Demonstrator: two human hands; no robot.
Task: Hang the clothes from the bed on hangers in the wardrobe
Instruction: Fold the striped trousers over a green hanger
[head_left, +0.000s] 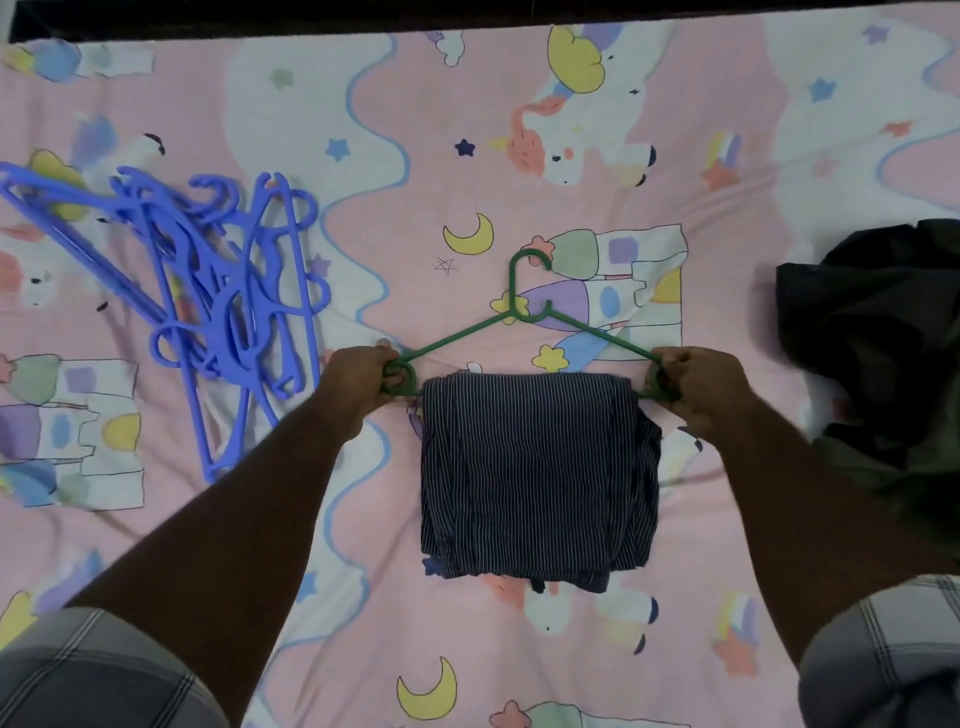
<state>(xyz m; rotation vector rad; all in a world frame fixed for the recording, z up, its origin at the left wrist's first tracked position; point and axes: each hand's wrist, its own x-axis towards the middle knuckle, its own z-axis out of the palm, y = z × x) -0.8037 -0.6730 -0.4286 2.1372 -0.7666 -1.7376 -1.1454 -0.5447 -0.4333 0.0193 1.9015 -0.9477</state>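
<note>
Bed, pink cartoon sheet. Green hanger flat at centre, long axis left-right, hook pointing away. Left hand, right hand each grip one end. Striped garment folded over bar, trailing toward person.

Bare forearms; grey plaid short sleeves.

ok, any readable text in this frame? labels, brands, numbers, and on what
None: no words, numbers or brand marks show anywhere.
Bedsheet: only drawn stars, moons and unicorns, no lettering.
Green hanger, held at both ends by the left hand and right hand: no marking visible.
Striped garment folded over its bar: no tag or label showing.
Blue hangers and dark clothes: nothing legible.
</note>
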